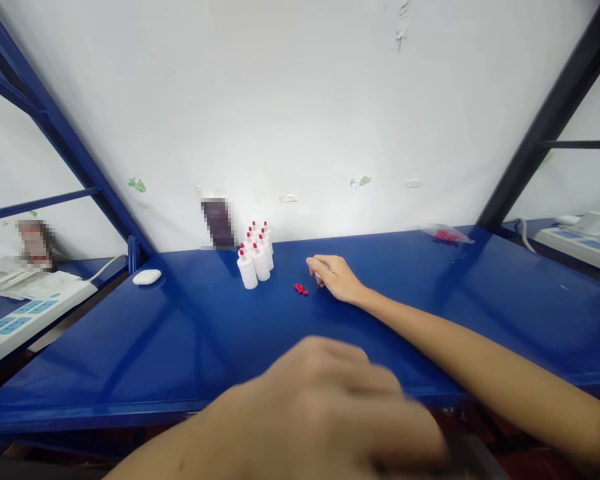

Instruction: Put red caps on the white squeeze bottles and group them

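My right hand (336,277) rests low over the blue table, its fingers curled in and pressed together. A small whitish patch shows between them, too little to name. Just left of it lie several small red caps (301,289) in a loose heap. Further left, white plastic bottles (247,273) with red-tipped tops stand upright in a tight group. My left hand (325,407) is close to the camera at the bottom, back of the hand up and smeared by motion. Its fingertips and anything in its grasp are hidden.
A clear bag with red pieces (447,235) lies at the back right. A white rounded object (147,277) is on the left edge. Blue posts and power strips (35,310) flank the table (130,360). A blurred-out dark object (219,223) leans against the wall.
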Demonstrator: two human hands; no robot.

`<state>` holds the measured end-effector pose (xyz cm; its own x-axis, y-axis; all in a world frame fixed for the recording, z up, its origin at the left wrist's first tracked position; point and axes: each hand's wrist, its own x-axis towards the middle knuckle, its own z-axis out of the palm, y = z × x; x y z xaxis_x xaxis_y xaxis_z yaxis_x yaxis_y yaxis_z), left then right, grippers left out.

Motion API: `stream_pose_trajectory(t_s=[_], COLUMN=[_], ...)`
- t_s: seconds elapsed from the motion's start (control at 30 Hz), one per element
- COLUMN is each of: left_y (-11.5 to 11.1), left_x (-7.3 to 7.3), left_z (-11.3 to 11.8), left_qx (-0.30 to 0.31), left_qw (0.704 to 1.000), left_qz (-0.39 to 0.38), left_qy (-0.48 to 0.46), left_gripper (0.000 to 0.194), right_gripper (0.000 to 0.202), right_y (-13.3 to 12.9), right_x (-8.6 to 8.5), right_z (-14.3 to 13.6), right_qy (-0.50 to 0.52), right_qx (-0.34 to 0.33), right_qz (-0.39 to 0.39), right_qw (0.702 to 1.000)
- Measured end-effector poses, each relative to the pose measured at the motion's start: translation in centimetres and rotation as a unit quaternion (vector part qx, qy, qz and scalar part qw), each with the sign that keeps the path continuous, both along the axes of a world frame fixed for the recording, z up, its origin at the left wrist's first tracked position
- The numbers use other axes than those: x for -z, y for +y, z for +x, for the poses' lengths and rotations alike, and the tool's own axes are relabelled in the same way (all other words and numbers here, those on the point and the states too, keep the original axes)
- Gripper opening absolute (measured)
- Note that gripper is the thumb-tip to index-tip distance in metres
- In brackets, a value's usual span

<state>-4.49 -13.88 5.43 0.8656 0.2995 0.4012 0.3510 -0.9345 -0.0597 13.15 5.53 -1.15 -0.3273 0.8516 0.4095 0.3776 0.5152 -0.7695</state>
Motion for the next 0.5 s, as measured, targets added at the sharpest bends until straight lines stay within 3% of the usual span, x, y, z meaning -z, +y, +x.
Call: stream_pose_trajectory(t_s=[0.03,0.1,0.17,0.23,0.3,0.37,0.5], left_y=[2.1,7.0,11.8,15.2,16.8,17.0,16.3], left_x=[-0.4,-0.4,0.9,2.8,4.3,5.1,4.9], left_z=[0.9,1.9,1.5,0.1,-1.4,-2.3,-2.5], left_qx=[0.024,-0.03,-0.105,-0.16,-0.17,-0.17,-0.191], left_qw=[1.0,0.999,0.994,0.987,0.984,0.984,0.979], left_qz=[-0.009,0.021,0.023,-0.03,-0.055,-0.057,-0.064], left_qy=[0.015,0.013,0.014,-0.002,-0.003,-0.003,-0.015], left_gripper=[0.023,0.027,0.027,0.022,0.026,0.031,0.029], right_gripper=[0.049,0.05,0.051,0.053,0.053,0.051,0.05], right_y=[0.1,0.3,0.4,0.4,0.4,0.3,0.1], right_x=[0.1,0.1,0.1,0.1,0.2,0.2,0.2], right_z=[0.0,0.1,0.0,0.0,0.0,0.0,0.0], right_qy=[0.011,0.029,0.037,0.036,0.034,0.028,0.018], right_qx=[-0.011,-0.029,-0.041,-0.049,-0.047,-0.043,-0.04], right_qz=[0.001,0.009,0.02,0.021,0.014,0.009,0.01], right_qw=[1.0,0.999,0.998,0.998,0.998,0.999,0.999])
